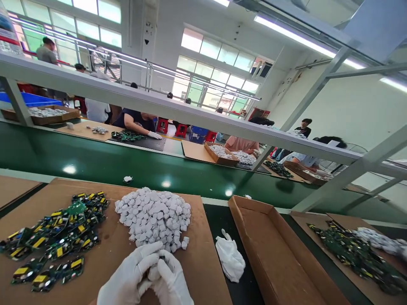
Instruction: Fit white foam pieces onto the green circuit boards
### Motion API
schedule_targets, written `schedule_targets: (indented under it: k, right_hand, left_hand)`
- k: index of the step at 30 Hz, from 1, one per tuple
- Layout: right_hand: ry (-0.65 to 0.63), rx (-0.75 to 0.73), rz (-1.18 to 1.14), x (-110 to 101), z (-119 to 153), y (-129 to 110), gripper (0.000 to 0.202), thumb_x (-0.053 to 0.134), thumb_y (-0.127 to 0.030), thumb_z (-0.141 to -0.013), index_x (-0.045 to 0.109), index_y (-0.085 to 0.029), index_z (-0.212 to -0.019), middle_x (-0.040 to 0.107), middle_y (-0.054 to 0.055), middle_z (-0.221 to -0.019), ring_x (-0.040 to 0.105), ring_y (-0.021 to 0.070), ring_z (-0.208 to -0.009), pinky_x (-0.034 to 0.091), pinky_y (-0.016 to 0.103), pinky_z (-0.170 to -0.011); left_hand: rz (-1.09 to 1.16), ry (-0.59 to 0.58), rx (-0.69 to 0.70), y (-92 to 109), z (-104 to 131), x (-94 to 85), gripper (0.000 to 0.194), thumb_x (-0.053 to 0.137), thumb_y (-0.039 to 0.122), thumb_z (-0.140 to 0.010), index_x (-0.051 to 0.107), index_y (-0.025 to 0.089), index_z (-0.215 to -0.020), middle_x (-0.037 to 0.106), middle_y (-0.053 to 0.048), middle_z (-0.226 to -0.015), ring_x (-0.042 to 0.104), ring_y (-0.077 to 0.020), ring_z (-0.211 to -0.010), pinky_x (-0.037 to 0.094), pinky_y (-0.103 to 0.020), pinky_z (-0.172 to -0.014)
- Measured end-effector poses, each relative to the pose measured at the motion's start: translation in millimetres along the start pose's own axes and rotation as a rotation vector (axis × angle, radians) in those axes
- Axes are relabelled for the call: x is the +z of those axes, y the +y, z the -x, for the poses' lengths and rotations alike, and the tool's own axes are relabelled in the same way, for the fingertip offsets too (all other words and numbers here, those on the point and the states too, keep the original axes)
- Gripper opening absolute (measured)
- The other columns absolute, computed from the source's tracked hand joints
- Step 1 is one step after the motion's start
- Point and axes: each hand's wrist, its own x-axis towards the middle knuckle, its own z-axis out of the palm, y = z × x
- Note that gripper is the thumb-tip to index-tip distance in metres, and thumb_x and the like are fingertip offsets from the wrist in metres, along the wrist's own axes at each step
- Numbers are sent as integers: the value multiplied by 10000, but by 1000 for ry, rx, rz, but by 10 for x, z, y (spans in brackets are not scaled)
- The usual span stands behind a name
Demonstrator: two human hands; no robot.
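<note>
My left hand [129,275] and my right hand [171,277], both in white gloves, meet low in the middle of the head view. Their fingers are closed together around a small item that they mostly hide; I cannot make out what it is. Just beyond the fingertips, a heap of small white lumpy pieces [155,216] lies on a brown cardboard sheet [104,271]. To the left on the same sheet is a spread of green circuit boards [63,228] with yellow-wrapped parts.
On the right are a crumpled white bag [229,257] and a shallow cardboard box [273,250]. A green conveyor belt [95,161] runs beyond the sheet, with one white piece [127,179] on it. Metal frame bars [178,111] cross overhead. Other people work across the belt.
</note>
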Motion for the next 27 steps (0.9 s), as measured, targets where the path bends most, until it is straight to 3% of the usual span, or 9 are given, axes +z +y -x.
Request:
schedule_targets:
  k: [3, 8, 12, 17, 20, 23, 27]
  right_hand:
    - [-42, -15, 3, 37, 4, -17, 266, 775, -352, -718, 595, -159, -749, 507, -51, -585, 501, 85, -547, 481, 234, -551]
    - [-61, -47, 35, 42, 56, -79, 266, 606, -401, -881, 602, -137, -851, 607, -4, -784, 593, 114, -700, 521, 271, -638]
    - [-93, -33, 85, 83, 35, -116, 286, 576, -405, -904, 618, -134, -983, 649, 41, -948, 634, 156, -834, 552, 344, -745]
    - [-129, -13, 119, 138, 10, -133, 293, 585, -413, -897, 623, -131, -970, 664, 46, -938, 647, 184, -912, 550, 404, -830]
    - [-84, -28, 151, 82, 44, -165, 296, 575, -388, -909, 609, -138, -1064, 651, 60, -1029, 641, 172, -897, 557, 376, -798]
    - [-32, -53, 171, 2, 85, -164, 301, 572, -380, -911, 598, -144, -1096, 640, 59, -1044, 634, 164, -871, 559, 352, -762]
    - [4, -77, 167, -48, 78, -80, 304, 597, -409, -887, 607, -148, -1041, 637, 31, -919, 614, 135, -769, 541, 305, -688]
  left_hand:
    - [25, -23, -23, -39, 58, 32, 355, 559, 228, -903, 520, 299, -1248, 631, -67, -1260, 617, -163, -1136, 484, -213, -977]
    - [272, -151, -309, -102, 93, 63, 413, 628, 343, -869, 538, 339, -1272, 606, -44, -1300, 571, -220, -1202, 461, -315, -1037]
    - [666, -177, -435, -32, -36, -5, 487, 571, 579, -852, 585, 294, -1246, 573, -77, -1338, 510, -283, -1261, 453, -374, -1045]
    - [850, -184, -635, 118, -208, -68, 386, 599, 538, -854, 674, 244, -1091, 615, -95, -1275, 563, -295, -1191, 474, -389, -1015]
    - [866, -183, -630, 112, -217, -57, 358, 598, 537, -856, 685, 260, -1065, 619, -78, -1264, 555, -287, -1200, 457, -384, -1028]
    - [900, -268, -528, 34, -143, -25, 473, 627, 574, -817, 622, 294, -1199, 576, -75, -1325, 533, -300, -1226, 448, -403, -1040]
    - [596, -330, -519, -44, -2, 41, 520, 688, 319, -807, 527, 376, -1298, 521, -17, -1395, 466, -258, -1302, 354, -401, -1118]
